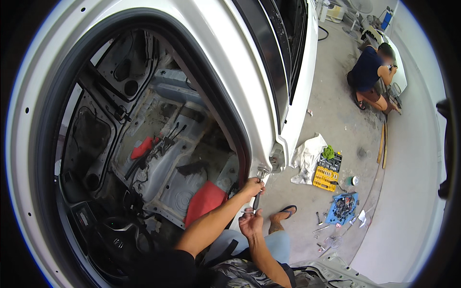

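Grey floor lies beside a white car; the left grip is closed round the top of a dark tool, close to the car; the right grip curls at its low end, how closed I cannot tell.

I have my left arm stretched forward, left hand curled tight. My right hand sits just nearer me, palm up, also curled.

Car body left; steering wheel inside, near left. Right, on floor: tool case, cloth at its left, pile of small parts nearer. Co-worker far right.
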The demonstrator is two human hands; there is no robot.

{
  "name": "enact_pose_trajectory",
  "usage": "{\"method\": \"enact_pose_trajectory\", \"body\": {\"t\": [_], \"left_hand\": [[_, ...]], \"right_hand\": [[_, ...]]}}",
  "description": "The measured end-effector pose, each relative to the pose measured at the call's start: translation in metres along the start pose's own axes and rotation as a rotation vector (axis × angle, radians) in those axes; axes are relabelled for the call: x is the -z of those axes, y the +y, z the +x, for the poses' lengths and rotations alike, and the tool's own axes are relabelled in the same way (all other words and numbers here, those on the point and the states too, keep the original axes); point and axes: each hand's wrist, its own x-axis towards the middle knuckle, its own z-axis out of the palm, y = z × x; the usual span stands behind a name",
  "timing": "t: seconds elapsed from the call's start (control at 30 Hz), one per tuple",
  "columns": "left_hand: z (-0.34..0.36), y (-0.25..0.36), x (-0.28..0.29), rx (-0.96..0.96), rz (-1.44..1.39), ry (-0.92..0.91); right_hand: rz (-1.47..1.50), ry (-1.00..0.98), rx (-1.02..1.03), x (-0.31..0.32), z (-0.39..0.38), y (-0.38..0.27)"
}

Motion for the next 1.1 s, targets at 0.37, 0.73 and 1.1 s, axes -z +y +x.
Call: {"method": "enact_pose_trajectory", "body": {"t": [0.37, 0.73, 1.1], "left_hand": [[-0.004, 0.01, 0.002, 0.068, -0.074, -0.034], [-0.002, 0.006, -0.002, 0.069, -0.079, -0.036], [0.004, 0.001, -0.009, 0.02, -0.16, 0.069]], "right_hand": [[-0.359, -0.382, 0.16, -0.021, -0.018, -0.012], [-1.127, -0.018, 0.52, -0.001, -0.03, -0.022], [-0.739, 0.069, 0.278, 0.013, -0.023, 0.015]]}}
